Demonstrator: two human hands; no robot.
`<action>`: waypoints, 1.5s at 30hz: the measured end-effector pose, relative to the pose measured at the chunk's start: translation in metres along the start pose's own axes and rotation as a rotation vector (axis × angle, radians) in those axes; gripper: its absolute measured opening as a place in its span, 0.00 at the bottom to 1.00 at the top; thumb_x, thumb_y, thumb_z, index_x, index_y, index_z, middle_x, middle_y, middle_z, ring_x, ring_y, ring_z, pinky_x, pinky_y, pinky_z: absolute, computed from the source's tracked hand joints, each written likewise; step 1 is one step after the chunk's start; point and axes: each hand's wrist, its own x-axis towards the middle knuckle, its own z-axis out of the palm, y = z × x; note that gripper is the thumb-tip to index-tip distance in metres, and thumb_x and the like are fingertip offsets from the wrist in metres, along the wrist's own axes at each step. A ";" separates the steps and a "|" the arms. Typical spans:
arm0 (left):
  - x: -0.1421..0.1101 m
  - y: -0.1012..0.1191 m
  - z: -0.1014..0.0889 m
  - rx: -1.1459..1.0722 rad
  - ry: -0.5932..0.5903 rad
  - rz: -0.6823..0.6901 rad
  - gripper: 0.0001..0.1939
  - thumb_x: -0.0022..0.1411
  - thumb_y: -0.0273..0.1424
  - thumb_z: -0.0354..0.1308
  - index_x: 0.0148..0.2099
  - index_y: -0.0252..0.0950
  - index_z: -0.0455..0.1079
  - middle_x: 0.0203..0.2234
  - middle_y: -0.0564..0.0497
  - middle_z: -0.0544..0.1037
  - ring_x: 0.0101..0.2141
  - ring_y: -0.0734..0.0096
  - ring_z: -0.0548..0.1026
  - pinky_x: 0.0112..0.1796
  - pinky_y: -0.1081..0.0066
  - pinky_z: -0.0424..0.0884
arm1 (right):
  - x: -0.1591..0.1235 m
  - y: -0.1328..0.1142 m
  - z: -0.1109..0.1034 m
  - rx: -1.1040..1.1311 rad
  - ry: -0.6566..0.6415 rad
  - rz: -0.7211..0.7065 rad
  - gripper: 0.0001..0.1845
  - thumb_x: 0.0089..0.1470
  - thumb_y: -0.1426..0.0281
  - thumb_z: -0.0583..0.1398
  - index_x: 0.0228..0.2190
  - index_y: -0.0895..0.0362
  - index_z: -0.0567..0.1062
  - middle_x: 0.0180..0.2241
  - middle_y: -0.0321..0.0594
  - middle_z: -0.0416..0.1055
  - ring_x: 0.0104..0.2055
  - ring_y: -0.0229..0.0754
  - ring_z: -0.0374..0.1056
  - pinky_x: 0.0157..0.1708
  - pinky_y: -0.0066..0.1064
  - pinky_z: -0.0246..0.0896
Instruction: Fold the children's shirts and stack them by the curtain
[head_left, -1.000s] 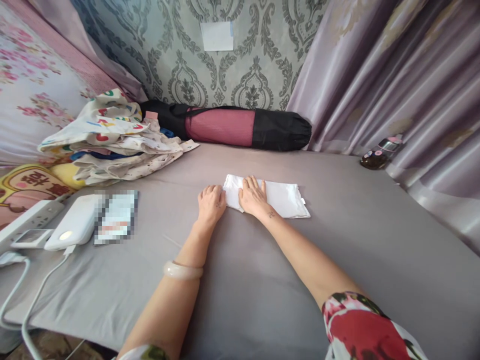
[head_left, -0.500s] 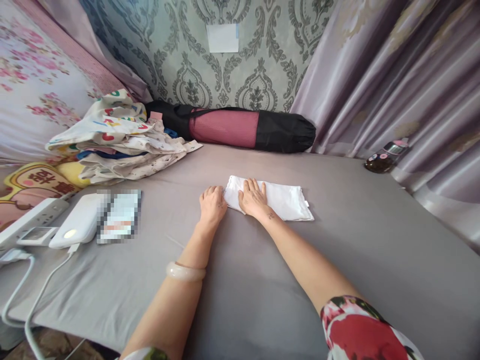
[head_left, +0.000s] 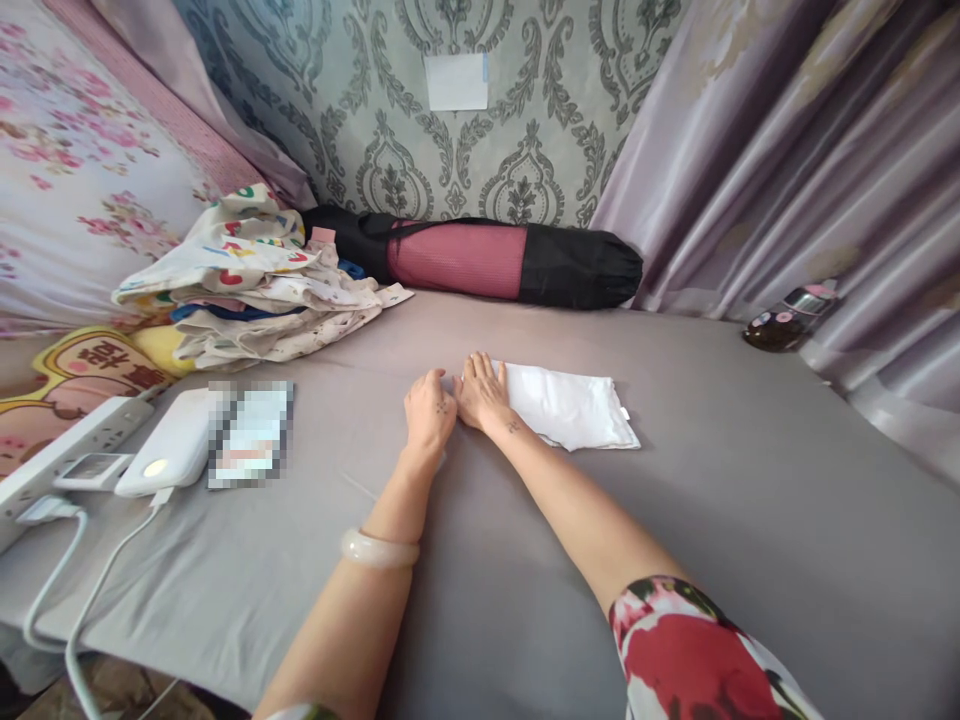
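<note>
A folded white cloth (head_left: 570,405) lies flat on the grey sheet (head_left: 540,560), a small tag poking from its right edge. Flat on the cloth's left part rests my right hand (head_left: 482,393), fingers stretched out. Close beside it, my left hand (head_left: 430,412) is closed at the cloth's left end, its fingers curled under. A little pale fabric shows below that hand, but the fingertips and what they pinch are mostly hidden. The two hands almost touch.
A black and pink roll bag (head_left: 457,258) lies along the wall. Heaped clothes (head_left: 247,285) sit at the left, behind a power strip (head_left: 82,445), a white power bank (head_left: 176,440) and a blurred flat item (head_left: 251,435). A bottle (head_left: 787,318) stands by the right curtain.
My right hand has slid left along the cloth towards my left hand, uncovering more of its middle. The left hand stays curled at the left end. The view has shifted slightly.
</note>
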 end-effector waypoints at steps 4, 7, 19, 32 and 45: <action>0.002 -0.002 0.001 -0.057 0.017 -0.001 0.20 0.63 0.24 0.44 0.54 0.31 0.70 0.50 0.37 0.77 0.53 0.57 0.74 0.54 0.58 0.67 | 0.001 -0.001 0.001 0.030 -0.042 0.014 0.34 0.67 0.63 0.40 0.66 0.70 0.51 0.70 0.51 0.41 0.72 0.49 0.33 0.68 0.50 0.26; 0.002 -0.001 0.001 -0.070 0.012 0.001 0.20 0.64 0.25 0.45 0.54 0.30 0.69 0.50 0.36 0.77 0.53 0.56 0.74 0.54 0.57 0.67 | 0.000 0.000 0.001 0.035 -0.038 0.012 0.33 0.67 0.63 0.40 0.66 0.70 0.51 0.70 0.50 0.41 0.72 0.48 0.33 0.68 0.49 0.25; -0.001 -0.003 0.007 -0.033 -0.021 0.187 0.23 0.62 0.21 0.42 0.56 0.34 0.67 0.49 0.40 0.78 0.52 0.60 0.74 0.53 0.59 0.69 | -0.020 0.028 -0.012 -0.023 0.115 -0.012 0.30 0.66 0.67 0.43 0.65 0.66 0.56 0.68 0.52 0.49 0.71 0.52 0.39 0.67 0.53 0.27; -0.012 0.014 0.004 0.124 -0.202 0.377 0.19 0.65 0.22 0.44 0.56 0.34 0.65 0.52 0.41 0.75 0.54 0.62 0.72 0.56 0.61 0.63 | -0.029 0.048 -0.007 -0.082 0.161 0.015 0.27 0.66 0.66 0.44 0.61 0.65 0.62 0.63 0.55 0.59 0.67 0.54 0.48 0.66 0.54 0.28; -0.022 0.016 0.009 0.132 -0.298 0.458 0.22 0.70 0.37 0.45 0.62 0.40 0.63 0.62 0.42 0.67 0.66 0.55 0.56 0.63 0.47 0.49 | -0.053 0.075 -0.028 -0.066 0.153 0.108 0.29 0.67 0.64 0.43 0.65 0.64 0.57 0.69 0.54 0.47 0.71 0.55 0.38 0.66 0.56 0.30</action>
